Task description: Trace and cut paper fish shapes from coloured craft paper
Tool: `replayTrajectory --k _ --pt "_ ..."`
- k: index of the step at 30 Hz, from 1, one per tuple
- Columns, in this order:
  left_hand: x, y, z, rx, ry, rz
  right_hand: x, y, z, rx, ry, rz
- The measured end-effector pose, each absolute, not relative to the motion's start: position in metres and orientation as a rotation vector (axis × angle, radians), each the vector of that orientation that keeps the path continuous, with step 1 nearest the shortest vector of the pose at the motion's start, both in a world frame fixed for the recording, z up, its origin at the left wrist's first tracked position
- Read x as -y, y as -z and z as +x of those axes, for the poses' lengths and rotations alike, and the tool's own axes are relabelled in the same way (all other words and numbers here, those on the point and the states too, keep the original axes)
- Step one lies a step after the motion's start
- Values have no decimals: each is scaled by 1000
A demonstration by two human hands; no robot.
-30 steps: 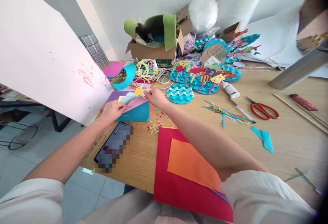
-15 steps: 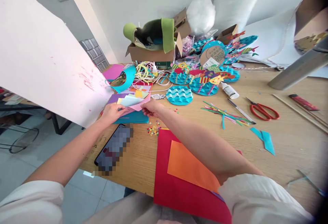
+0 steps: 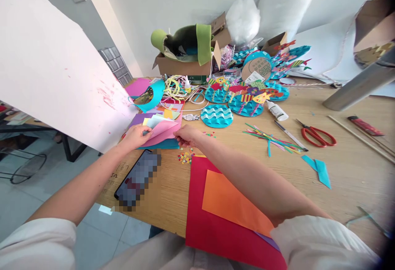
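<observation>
1. Step in hand, my read: sorting through coloured paper, parting a pink sheet (image 3: 163,131) from a paper bundle (image 3: 158,120), left of centre.
2. Left hand (image 3: 135,136): thumb and fingers clamped on the bundle's left end.
3. Right hand (image 3: 186,136): fingers bent at the pink sheet's right edge, looks like touching; can't tell if pinched. Hands apart, paper spanning between.
4. Pink sheet: curled up, over a blue sheet (image 3: 169,144), beyond the phone (image 3: 135,177).
5. Next move, judged: calls for a steady left grip while the right fingers peel that edge clear; thin paper could crease or drag neighbours along.
6. Writing: handwritten marks (image 3: 114,175) on the table edge, lower left; not reliably legible.
7. Cardboard disc (image 3: 252,66), upper right of centre: dark print, blurred. White label (image 3: 254,77) on it: unreadable.
8. White bottle (image 3: 277,110), right of centre: label too small.
9. Red tube (image 3: 365,126), far right: no legible brand.
10. Phone screen: partly pixelated, nothing readable.
</observation>
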State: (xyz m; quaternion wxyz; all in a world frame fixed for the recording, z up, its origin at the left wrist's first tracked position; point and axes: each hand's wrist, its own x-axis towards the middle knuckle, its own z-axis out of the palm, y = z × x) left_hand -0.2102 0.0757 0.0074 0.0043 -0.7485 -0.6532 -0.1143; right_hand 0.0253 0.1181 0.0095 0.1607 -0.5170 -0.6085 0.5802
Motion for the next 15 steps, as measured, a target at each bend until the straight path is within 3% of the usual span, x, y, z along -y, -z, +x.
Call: replayTrajectory --k 3,9,15 --pt "-77 -6 -212 2056 382 -2341 -117 -11 31 1880 -1449 -1517" --pt "-75 -4 -211 2023 398 -2368 -119 -14 23 2333 -584 -1225" --pt "-73 -3 -215 1944 451 -2383 -127 -6 4 2456 -595 -1180"
